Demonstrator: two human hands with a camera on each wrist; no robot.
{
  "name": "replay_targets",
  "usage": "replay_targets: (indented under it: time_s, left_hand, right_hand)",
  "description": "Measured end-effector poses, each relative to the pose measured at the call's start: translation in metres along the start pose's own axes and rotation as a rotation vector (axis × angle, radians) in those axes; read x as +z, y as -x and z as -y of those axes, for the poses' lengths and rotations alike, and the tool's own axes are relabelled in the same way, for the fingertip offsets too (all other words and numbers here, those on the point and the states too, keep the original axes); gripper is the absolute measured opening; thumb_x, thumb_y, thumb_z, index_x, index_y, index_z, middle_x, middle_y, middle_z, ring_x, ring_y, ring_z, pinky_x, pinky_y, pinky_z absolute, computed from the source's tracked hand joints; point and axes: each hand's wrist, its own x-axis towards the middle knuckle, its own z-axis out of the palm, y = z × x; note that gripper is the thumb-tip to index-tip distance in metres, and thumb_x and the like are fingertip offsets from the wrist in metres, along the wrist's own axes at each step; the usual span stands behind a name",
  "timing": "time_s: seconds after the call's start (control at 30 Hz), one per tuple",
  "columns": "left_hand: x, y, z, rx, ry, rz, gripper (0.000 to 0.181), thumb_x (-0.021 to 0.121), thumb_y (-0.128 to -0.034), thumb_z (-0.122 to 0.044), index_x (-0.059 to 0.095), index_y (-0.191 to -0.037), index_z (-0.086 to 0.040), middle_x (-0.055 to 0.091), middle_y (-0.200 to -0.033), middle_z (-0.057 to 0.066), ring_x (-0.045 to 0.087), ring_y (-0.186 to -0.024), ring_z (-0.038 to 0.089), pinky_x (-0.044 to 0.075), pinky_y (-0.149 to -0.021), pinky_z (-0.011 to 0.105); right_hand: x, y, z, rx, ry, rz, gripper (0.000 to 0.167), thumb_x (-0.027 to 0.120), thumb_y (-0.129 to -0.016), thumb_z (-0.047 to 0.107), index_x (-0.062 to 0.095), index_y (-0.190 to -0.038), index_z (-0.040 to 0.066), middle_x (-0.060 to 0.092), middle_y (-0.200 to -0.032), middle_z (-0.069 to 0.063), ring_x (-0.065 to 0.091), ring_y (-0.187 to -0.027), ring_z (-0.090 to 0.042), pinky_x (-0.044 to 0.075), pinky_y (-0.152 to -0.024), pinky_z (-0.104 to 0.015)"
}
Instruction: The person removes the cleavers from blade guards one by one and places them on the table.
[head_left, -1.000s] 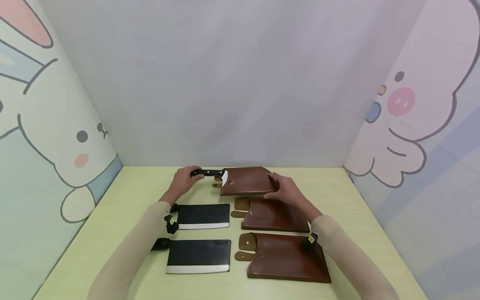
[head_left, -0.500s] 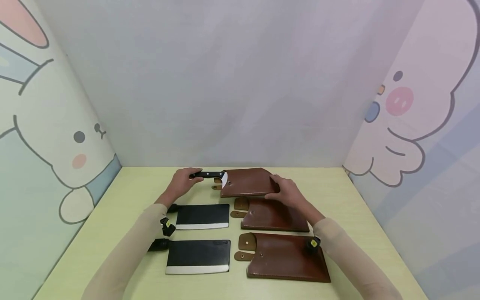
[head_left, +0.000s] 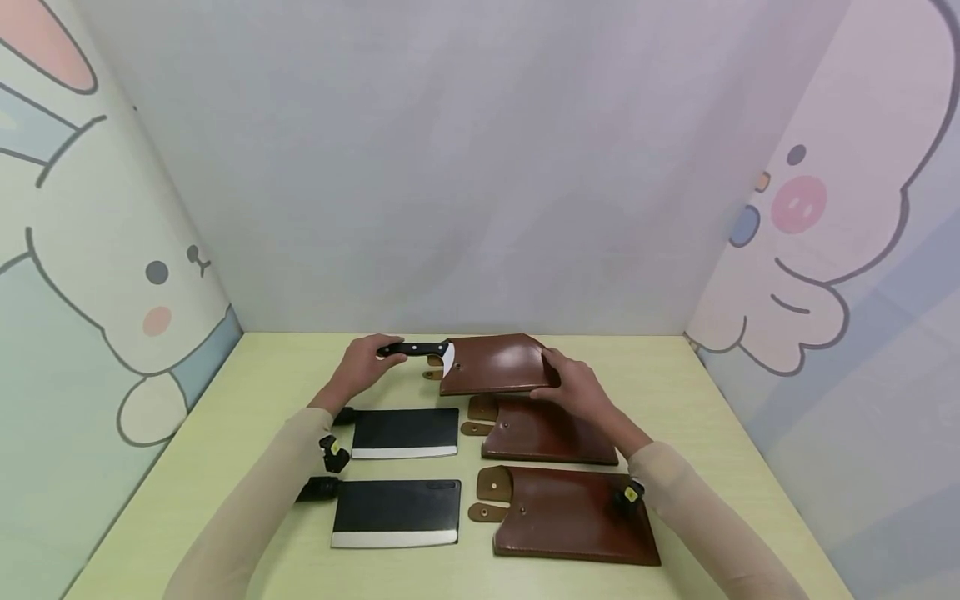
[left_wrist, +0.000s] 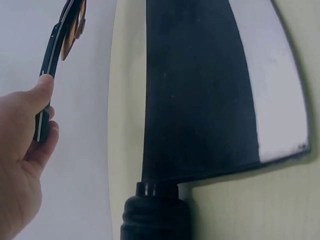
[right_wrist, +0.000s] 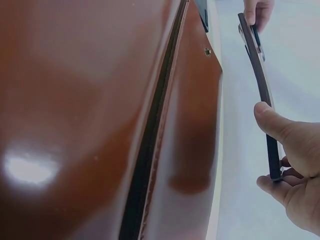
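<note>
My left hand (head_left: pixel 362 364) pinches the black riveted handle of a knife (head_left: pixel 422 348) between thumb and fingers. Only a strip of bright blade shows beside the handle; a brown leather sheath (head_left: pixel 495 363) covers the rest. At the sheath's right end, my right hand (head_left: pixel 577 386) grips it, thumb on the near side. Sheath and knife are held up off the table, seen edge-on in the right wrist view, where the sheath (right_wrist: pixel 258 70) appears as a thin dark strip. Two tan straps hang by the handle, apparently unfastened.
Two black cleavers with silver edges lie at left, the farther cleaver (head_left: pixel 405 432) beyond the nearer cleaver (head_left: pixel 397 510). To their right lie a farther brown sheath (head_left: pixel 551 429) and a nearer brown sheath (head_left: pixel 573 512), straps open. A pale wall (head_left: pixel 465 208) stands behind the table (head_left: pixel 675 392).
Knife and sheath have dipped very slightly, and the shine on the sheath has brightened in the latest frame. Both hands keep the same holds; the items on the table stay put.
</note>
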Motion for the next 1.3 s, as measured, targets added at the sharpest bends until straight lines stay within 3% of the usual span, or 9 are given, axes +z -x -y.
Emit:
replay_targets:
  time_s: [0.2, 0.7, 1.3]
  left_hand:
    - [0.001, 0.004, -0.001, 0.020, -0.004, -0.034, 0.042, 0.074, -0.0954, -0.024, 0.069, -0.128, 0.001, 0.071, -0.120, 0.020, 0.070, -0.102, 0.035, 0.054, -0.085, 0.053]
    - [-0.007, 0.008, 0.004, 0.046, -0.047, -0.140, 0.038, 0.076, -0.0939, -0.021, 0.071, -0.125, 0.001, 0.072, -0.119, 0.021, 0.071, -0.102, 0.038, 0.054, -0.086, 0.054]
    - [-0.017, 0.016, 0.003, 0.038, -0.082, -0.178, 0.037, 0.076, -0.0933, -0.019, 0.072, -0.123, 0.002, 0.072, -0.118, 0.023, 0.070, -0.106, 0.042, 0.054, -0.088, 0.056]
  right_hand:
    - [0.000, 0.004, 0.005, 0.000, -0.009, -0.021, 0.085, 0.084, -0.086, 0.038, 0.046, -0.151, 0.000, 0.060, -0.140, -0.020, 0.061, -0.124, -0.038, 0.052, -0.097, -0.053]
    - [0.000, 0.012, 0.003, 0.056, -0.035, -0.065, 0.088, 0.084, -0.086, 0.035, 0.042, -0.153, -0.003, 0.047, -0.154, -0.023, 0.050, -0.137, -0.042, 0.046, -0.106, -0.055]
    - [-0.004, 0.014, 0.001, 0.043, -0.076, -0.084, 0.086, 0.084, -0.086, 0.031, 0.042, -0.154, 0.000, 0.049, -0.152, -0.021, 0.052, -0.135, -0.041, 0.046, -0.105, -0.056]
